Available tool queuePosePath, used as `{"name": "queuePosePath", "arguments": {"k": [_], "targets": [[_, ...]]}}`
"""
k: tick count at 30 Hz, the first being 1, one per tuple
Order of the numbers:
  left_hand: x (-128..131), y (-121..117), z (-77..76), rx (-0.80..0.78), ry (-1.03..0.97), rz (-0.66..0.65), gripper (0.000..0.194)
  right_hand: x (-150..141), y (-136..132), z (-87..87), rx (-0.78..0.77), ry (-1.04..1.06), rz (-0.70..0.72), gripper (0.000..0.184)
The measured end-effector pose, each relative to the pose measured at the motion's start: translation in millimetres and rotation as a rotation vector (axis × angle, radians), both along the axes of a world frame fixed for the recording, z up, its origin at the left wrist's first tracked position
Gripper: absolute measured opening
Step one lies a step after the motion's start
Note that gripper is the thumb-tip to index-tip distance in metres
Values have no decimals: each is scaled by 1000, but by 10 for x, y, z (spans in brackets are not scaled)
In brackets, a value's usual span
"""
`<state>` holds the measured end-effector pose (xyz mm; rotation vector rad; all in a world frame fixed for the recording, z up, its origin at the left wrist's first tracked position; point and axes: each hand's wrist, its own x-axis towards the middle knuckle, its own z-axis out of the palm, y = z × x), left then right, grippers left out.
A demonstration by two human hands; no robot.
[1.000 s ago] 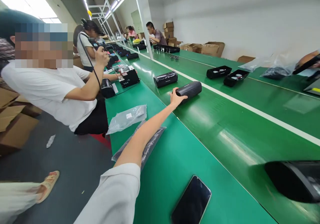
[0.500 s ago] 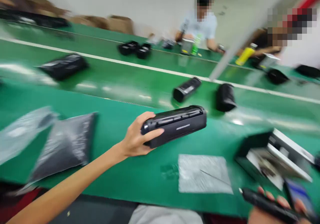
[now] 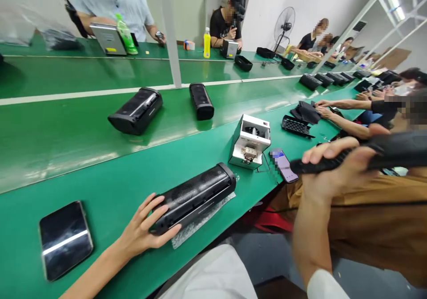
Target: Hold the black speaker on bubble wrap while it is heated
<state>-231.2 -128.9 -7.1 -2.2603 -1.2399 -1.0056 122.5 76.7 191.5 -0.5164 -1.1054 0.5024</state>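
Note:
My left hand (image 3: 142,230) grips the near end of a long black speaker (image 3: 195,196) that lies on a grey foam pad (image 3: 207,216) at the front edge of the green bench (image 3: 110,192). My right hand (image 3: 328,172) is raised at the right, closed around a black pen-shaped tool (image 3: 360,154). A black phone (image 3: 65,239) lies face up to the left of my left hand.
A white fixture box (image 3: 250,141) and a second phone (image 3: 283,165) sit right of the speaker. Two black speakers (image 3: 136,110) (image 3: 201,101) lie on the conveyor belt (image 3: 66,130). A person in brown (image 3: 383,210) sits close on my right; others work across the belt.
My left hand took a speaker off the belt, carried it over and laid it on the foam pad in front of me. The view swung from left to right. My right hand rose with the tool.

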Motion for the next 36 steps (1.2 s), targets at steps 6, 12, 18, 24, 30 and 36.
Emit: {"name": "queuePosePath", "arguments": {"k": [6,12,18,24,30,36], "targets": [[-137,-330,107,-157,197,-49,57,-358,560,25,53,-82,104,37],[454,-9,718,-186,179,38,34,-558,733,-95,0,-216,144,39],[886,465,814,-311,175,45,39,-637,687,-235,-111,-227,168,38],[894,427,694,-378,138,16,37,-599,377,-13,-87,-192,272,29],[900,440,725,-408,102,7,35,-833,177,323,15,-168,409,47],[920,425,704,-413,76,1,36,-1105,122,216,-28,-194,433,29]]}}
